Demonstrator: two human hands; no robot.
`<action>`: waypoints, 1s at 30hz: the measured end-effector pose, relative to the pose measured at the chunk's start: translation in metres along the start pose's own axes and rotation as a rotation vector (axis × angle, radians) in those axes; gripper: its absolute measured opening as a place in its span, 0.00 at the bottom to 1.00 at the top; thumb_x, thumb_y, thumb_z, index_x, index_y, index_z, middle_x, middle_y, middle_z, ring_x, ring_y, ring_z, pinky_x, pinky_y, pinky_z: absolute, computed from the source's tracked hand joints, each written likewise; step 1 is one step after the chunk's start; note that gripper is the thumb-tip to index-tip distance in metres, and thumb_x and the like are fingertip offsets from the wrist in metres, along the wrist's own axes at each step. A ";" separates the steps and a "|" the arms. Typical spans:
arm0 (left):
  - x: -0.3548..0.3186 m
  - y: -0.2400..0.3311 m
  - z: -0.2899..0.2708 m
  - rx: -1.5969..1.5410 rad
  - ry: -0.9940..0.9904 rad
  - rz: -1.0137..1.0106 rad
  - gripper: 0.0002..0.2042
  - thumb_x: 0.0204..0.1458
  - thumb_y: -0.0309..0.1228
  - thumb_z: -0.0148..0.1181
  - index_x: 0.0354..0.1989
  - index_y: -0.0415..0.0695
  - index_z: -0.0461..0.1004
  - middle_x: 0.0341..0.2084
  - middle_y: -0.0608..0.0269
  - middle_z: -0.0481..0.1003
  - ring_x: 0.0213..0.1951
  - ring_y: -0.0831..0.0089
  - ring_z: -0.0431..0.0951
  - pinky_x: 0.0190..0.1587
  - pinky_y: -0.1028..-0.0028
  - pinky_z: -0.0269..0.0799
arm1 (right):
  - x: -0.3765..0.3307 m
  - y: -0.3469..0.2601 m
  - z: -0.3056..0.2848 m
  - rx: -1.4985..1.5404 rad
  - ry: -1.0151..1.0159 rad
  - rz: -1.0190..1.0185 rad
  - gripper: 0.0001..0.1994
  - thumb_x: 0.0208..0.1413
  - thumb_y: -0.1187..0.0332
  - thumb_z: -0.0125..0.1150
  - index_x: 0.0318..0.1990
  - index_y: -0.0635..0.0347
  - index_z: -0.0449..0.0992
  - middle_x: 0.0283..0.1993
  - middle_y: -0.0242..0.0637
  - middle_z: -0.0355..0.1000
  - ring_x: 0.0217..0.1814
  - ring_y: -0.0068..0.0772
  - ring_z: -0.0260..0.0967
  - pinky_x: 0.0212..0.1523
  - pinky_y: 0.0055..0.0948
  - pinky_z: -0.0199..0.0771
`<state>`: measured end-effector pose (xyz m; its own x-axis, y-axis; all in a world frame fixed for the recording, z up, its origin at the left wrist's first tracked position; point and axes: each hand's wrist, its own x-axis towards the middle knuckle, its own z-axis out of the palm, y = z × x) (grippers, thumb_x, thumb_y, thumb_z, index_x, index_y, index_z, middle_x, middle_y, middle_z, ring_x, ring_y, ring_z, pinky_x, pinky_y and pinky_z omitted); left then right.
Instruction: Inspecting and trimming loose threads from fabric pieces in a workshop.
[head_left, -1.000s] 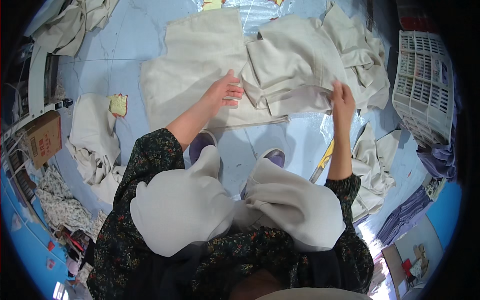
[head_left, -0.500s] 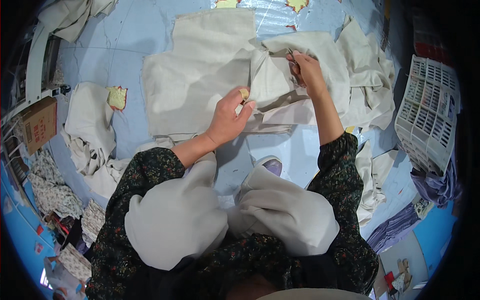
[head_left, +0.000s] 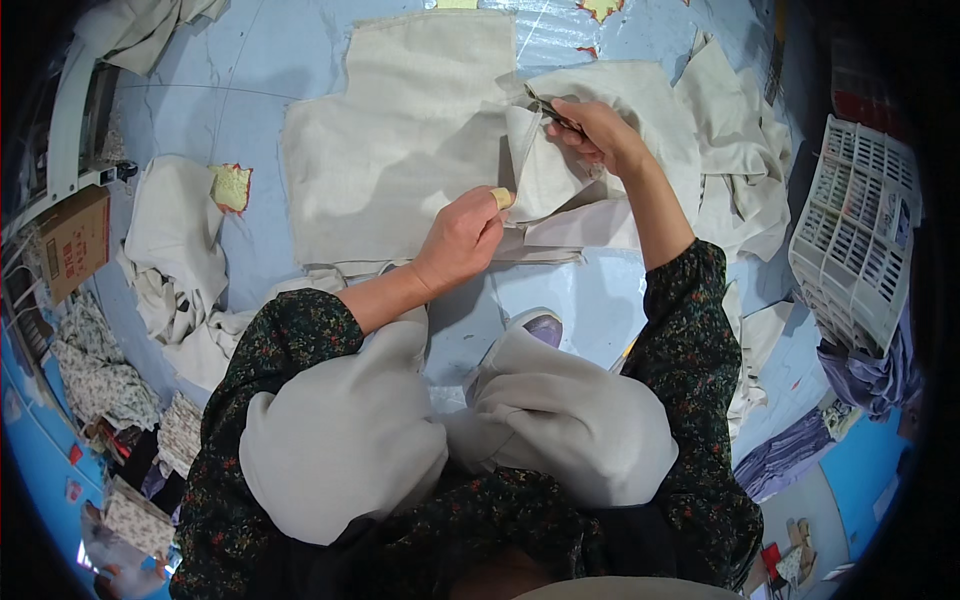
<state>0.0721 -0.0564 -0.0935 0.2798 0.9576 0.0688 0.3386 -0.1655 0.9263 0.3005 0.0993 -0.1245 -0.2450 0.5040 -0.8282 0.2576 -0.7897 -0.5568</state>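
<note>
Pale beige cloth panels (head_left: 395, 160) lie spread in a stack on the blue floor before me. My left hand (head_left: 462, 240), with a tan band round a finger, is closed at the edge of a folded cloth piece (head_left: 540, 165), seemingly pinching it. My right hand (head_left: 598, 138) grips small dark thread snips (head_left: 545, 104), their tips pointing left, at the upper corner of that folded piece. Whether the blades touch the cloth I cannot tell. A paler strip (head_left: 585, 226) shows under the fold, nearer to me.
Crumpled beige cloth (head_left: 735, 150) lies right of the stack, and another heap (head_left: 178, 250) to the left. A white plastic basket (head_left: 850, 225) stands at the far right. At the left are a cardboard box (head_left: 75, 242) and floral fabric (head_left: 100, 365).
My right hand has moved left with the snips, which now show at the fold's upper corner. My left hand has shifted slightly right, and the folded cloth hangs differently.
</note>
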 end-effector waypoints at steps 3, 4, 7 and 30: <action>0.002 0.006 -0.002 0.023 0.011 -0.006 0.06 0.56 0.21 0.55 0.40 0.33 0.73 0.29 0.45 0.71 0.31 0.47 0.73 0.36 0.59 0.71 | 0.009 0.001 0.003 0.034 -0.138 -0.069 0.17 0.66 0.53 0.53 0.31 0.54 0.77 0.17 0.18 0.58 0.15 0.12 0.43 0.16 0.20 0.38; 0.004 0.008 -0.003 0.001 0.027 -0.065 0.06 0.56 0.22 0.56 0.39 0.33 0.73 0.27 0.47 0.71 0.29 0.51 0.73 0.34 0.61 0.70 | 0.007 0.001 0.003 0.064 -0.083 -0.114 0.17 0.66 0.53 0.53 0.31 0.54 0.77 0.17 0.18 0.58 0.15 0.12 0.42 0.16 0.20 0.38; 0.014 0.005 -0.009 -0.079 0.035 -0.278 0.07 0.57 0.26 0.59 0.38 0.34 0.73 0.24 0.53 0.71 0.25 0.64 0.70 0.31 0.66 0.68 | -0.016 0.004 -0.003 0.062 0.079 -0.284 0.16 0.65 0.53 0.55 0.31 0.54 0.78 0.17 0.18 0.58 0.16 0.12 0.43 0.18 0.20 0.39; 0.038 -0.005 -0.008 -0.287 0.061 -0.372 0.09 0.59 0.30 0.61 0.35 0.35 0.72 0.21 0.70 0.68 0.26 0.82 0.62 0.30 0.76 0.63 | -0.112 0.047 0.034 -1.168 0.293 -0.744 0.13 0.57 0.56 0.60 0.31 0.55 0.78 0.23 0.43 0.76 0.29 0.52 0.75 0.30 0.47 0.71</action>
<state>0.0736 -0.0171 -0.0925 0.1301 0.9531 -0.2733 0.1410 0.2551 0.9566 0.3080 -0.0059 -0.0561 -0.5012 0.8354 -0.2254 0.8055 0.3553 -0.4744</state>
